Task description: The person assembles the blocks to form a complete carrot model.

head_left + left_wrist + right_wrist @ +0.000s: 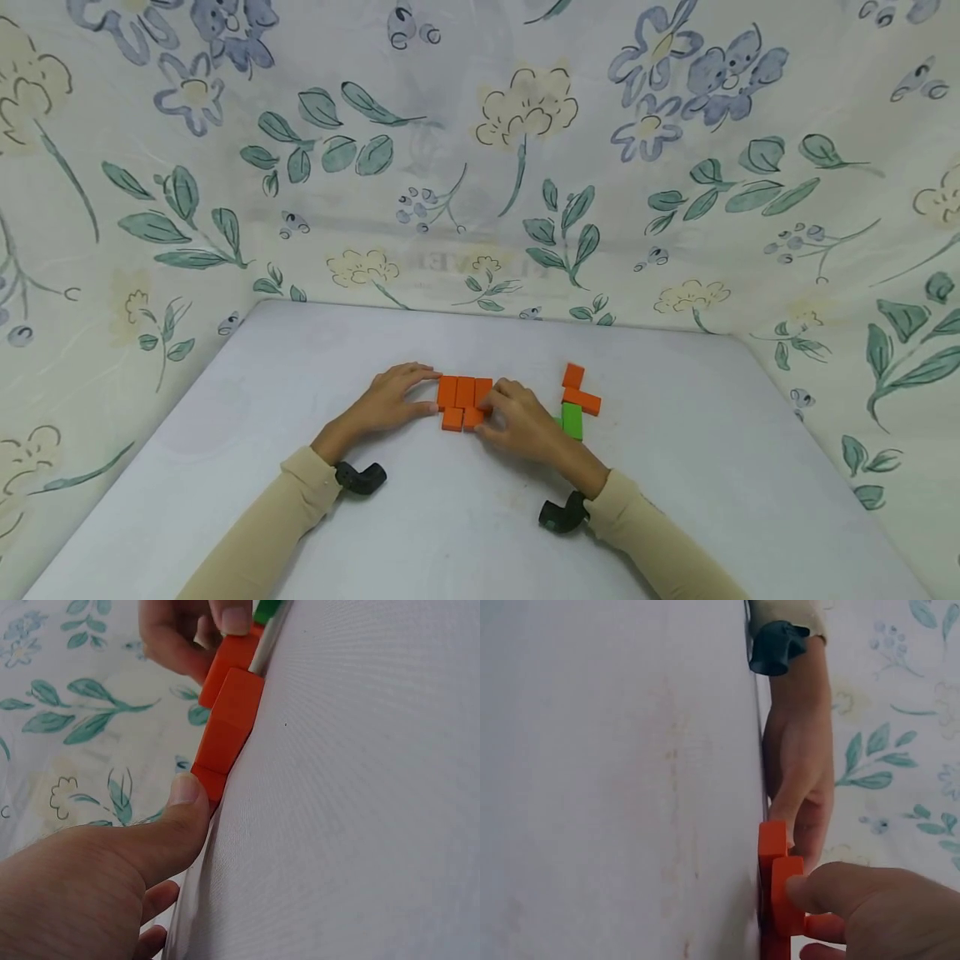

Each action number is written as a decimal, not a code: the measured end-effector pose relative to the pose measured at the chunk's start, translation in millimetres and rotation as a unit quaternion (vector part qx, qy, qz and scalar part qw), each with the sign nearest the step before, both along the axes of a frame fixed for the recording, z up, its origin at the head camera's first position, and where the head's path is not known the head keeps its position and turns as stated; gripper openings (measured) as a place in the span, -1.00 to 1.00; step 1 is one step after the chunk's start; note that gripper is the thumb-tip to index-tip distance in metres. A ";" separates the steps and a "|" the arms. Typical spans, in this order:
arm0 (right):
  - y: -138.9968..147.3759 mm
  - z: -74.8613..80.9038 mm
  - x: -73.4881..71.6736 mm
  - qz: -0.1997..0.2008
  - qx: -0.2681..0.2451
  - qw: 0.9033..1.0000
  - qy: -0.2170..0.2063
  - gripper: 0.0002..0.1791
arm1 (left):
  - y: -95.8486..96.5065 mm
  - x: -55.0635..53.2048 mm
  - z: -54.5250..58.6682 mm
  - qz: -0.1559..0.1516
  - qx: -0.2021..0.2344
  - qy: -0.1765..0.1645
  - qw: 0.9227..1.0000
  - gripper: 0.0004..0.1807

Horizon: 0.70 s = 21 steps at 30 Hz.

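Orange blocks lie together on the white table [420,525]: three upright side by side in a far row [465,392], two in a near row. My left hand [390,398] touches the left end of the far row, its fingertip at the far corner and its thumb by the near corner. The left wrist view shows that thumb [184,799] against an orange end. My right hand [521,421] pinches the near row's right-hand orange block [472,418] between thumb and fingers, partly covering it. In the right wrist view, the thumb lies on this orange block [786,900].
Right of my right hand lie two loose orange blocks [582,402] and a green block [572,422]; more green shows beside it, partly hidden by the hand. Flower-patterned cloth [480,192] stands behind the table and at its sides. Each wrist wears a dark device [564,513].
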State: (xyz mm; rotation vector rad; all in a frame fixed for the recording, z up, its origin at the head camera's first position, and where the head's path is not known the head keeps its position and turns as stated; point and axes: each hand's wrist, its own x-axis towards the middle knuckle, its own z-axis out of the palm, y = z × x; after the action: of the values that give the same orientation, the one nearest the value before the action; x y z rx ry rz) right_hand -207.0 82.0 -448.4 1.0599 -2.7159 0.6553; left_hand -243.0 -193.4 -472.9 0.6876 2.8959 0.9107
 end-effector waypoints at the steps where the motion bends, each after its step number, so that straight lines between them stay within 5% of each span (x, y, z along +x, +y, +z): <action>1: -0.1 -1.1 0.2 0.000 0.004 1.000 0.009 -0.70 | 0.2 0.3 0.1 0.000 0.000 0.000 1.000 -0.35; 10: -0.6 -7.7 1.2 0.006 0.030 0.997 0.069 -0.70 | -0.6 -1.2 -2.5 -0.001 0.004 0.001 1.000 -0.35; 21: -5.9 -10.9 1.4 -0.021 0.027 0.997 0.074 -0.53 | -0.1 -1.0 -1.3 -0.001 0.007 0.001 1.000 -0.36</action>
State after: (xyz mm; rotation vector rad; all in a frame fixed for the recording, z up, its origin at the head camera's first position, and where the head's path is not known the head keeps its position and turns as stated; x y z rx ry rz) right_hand -205.7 76.1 -459.3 1.0179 -2.6349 0.4786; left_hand -244.0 -193.5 -474.2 0.6911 2.8929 0.9322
